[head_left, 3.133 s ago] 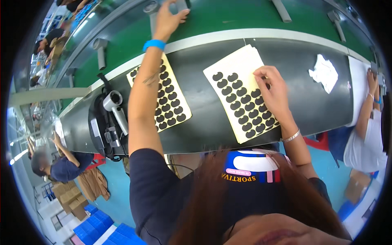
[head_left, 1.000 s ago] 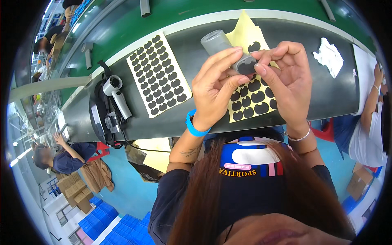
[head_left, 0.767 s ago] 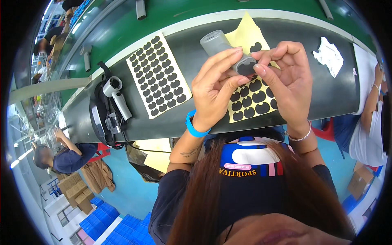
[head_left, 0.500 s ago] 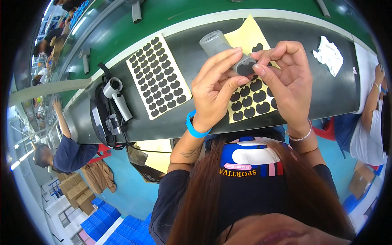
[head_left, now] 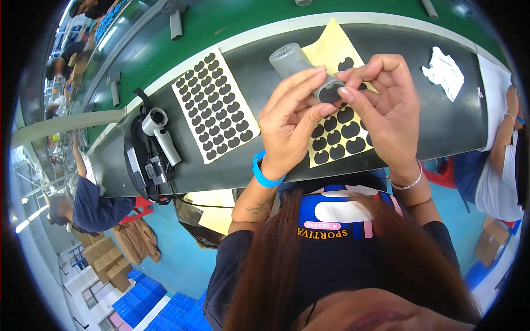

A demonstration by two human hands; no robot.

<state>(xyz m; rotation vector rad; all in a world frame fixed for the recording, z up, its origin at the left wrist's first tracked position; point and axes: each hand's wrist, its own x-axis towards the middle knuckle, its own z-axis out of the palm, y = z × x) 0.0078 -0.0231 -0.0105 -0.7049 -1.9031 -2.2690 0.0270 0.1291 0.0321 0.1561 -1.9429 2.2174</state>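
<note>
My left hand (head_left: 290,118) is wrapped around a grey hair dryer (head_left: 291,58), its slotted round end pointing up and to the left. A black sticker (head_left: 330,92) lies over the dryer's other round end, inside the grey rim. The thumb and forefinger of my right hand (head_left: 392,105) are pinched at the sticker's right edge. Under both hands is a yellow sticker sheet (head_left: 326,47) with rows of black notched stickers, partly hidden by them. A second pale sheet of black stickers (head_left: 243,144) lies to the left.
Further left, another grey hair dryer (head_left: 164,144) rests by a black strapped device (head_left: 135,160) with a cable. A crumpled white tissue (head_left: 444,74) lies right. Beyond the dark worktop (head_left: 221,175) runs a green belt (head_left: 232,22) with grey dryers. People sit at both sides.
The sticker now sits within the rim of the dryer's end, where before it overlapped the edge. My hands have barely moved. Dryers on the green belt have shifted left.
</note>
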